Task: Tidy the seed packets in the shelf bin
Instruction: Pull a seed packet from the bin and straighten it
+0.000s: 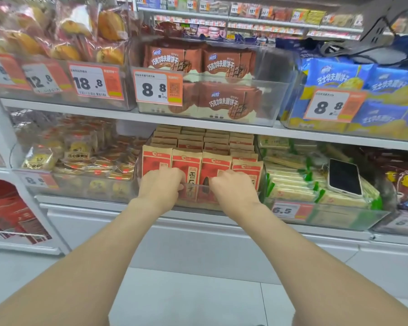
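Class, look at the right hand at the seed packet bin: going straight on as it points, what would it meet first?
The right hand would meet the front-row seed packets in the clear bin; its fingers seem to be touching them, though depth is unclear.

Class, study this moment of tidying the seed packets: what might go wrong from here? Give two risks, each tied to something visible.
1. The left hand and right hand seem to hook their fingers over the front wall of the clear bin; a hard pull might slide it off the shelf or tip the upright seed packets.
2. A phone lies loose on the packs in the next bin, near the right hand; a bump might knock it off.
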Available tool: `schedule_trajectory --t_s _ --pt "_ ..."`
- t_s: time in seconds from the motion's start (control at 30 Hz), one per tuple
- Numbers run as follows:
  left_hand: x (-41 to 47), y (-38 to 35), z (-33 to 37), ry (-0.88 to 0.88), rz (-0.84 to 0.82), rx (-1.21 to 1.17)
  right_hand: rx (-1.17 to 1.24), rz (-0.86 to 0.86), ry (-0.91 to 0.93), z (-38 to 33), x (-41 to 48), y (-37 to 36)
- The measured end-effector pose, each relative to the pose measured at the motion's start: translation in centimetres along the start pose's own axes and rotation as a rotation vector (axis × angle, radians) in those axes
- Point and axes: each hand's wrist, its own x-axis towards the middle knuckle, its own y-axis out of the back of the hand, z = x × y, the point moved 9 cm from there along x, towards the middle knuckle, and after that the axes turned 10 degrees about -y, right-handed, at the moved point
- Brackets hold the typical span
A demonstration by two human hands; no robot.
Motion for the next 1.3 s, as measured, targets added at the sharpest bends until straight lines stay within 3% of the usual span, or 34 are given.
schedule_trajectory --t_s 0.1,0.3,0.5,0.67,0.8,0.9,1.03,1.1,1.23,1.3 --pt "-0.1 1.2 -0.2 0.006 0.031 -0.025 0.046 0.013 -0.034 0.7 0.1 0.8" --pt "-2.4 1.0 0.2 -0.014 -0.105 -0.107 0.040 -0.051 0.022 0.1 -1.9 0.3" --pt "-4.5 0.9 2.0 -0.052 -0.161 -0.035 0.051 -0.097 0.032 0.0 -4.1 0.1" --pt "-5.4 1.6 2.1 -0.026 -0.132 -0.066 0.096 -0.087 0.023 -0.8 -4.9 0.2" --pt "-6.2 5.1 0.7 0.083 0.143 -0.160 0.219 0.027 0.006 -1.3 -5.4 2.2" --pt "-6.8 7.4 -1.1 0.187 0.349 -0.147 0.387 0.228 -0.017 -1.5 -5.7 4.8" --pt "-6.4 6.2 -2.4 0.222 0.207 0.012 0.540 0.476 -0.053 -1.8 -5.4 7.6" --pt "-6.1 5.3 -2.7 0.232 0.123 0.035 0.623 0.416 -0.084 -1.8 -4.4 7.5" --pt "-5.6 5.5 -3.0 0.230 0.103 0.122 0.537 0.029 -0.014 -3.5 -2.6 3.7" --pt "-5.4 5.5 -3.0 0.214 0.085 0.130 0.520 -0.086 0.041 -4.2 -2.3 2.3"
